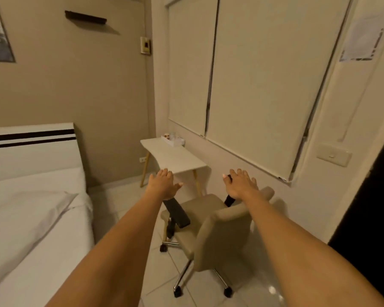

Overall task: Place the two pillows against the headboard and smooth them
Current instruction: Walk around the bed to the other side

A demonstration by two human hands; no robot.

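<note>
Both my arms reach straight out in front of me, above a beige office chair [222, 233]. My left hand [162, 185] is open, palm down, and holds nothing. My right hand [239, 185] is open too, fingers spread, also holding nothing. To the left stands the bed, with a white headboard [31, 151] that has two dark stripes. One white pillow [24, 220] lies flat on the white sheet, a little away from the headboard. A second pillow is not in view. Neither hand touches the bed.
A small white desk [173, 156] with wooden legs stands against the wall beyond the chair, with a small tray [172, 139] on its far end. Closed blinds [253, 85] cover the window on the right. The floor is pale tile [208, 293].
</note>
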